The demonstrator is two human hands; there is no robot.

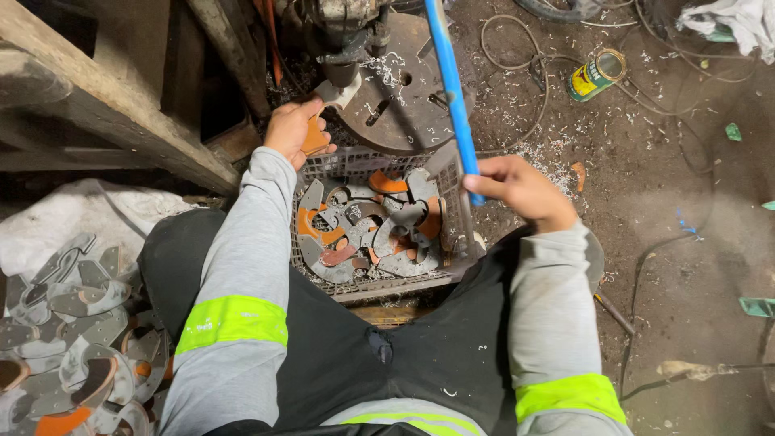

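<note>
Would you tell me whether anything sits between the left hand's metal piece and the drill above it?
Nothing visible does: the left hand holds the orange piece just below the drill, with only metal shavings nearby.

We see bare dirt floor [678, 202] open to the right, crossed only by loose wires [517, 56] and a tin can [597, 74]. To the left, a wooden beam [105, 105] walls us in. Ahead, the plastic crate [355, 165] of cut metal plates [363, 226] sits just below the round drill-press table [400, 97], leaving a tight gap.

Dirt floor [678, 266] w/ metal shavings [541, 157], tin can [596, 74], wires [517, 48], crate [355, 165].
</note>
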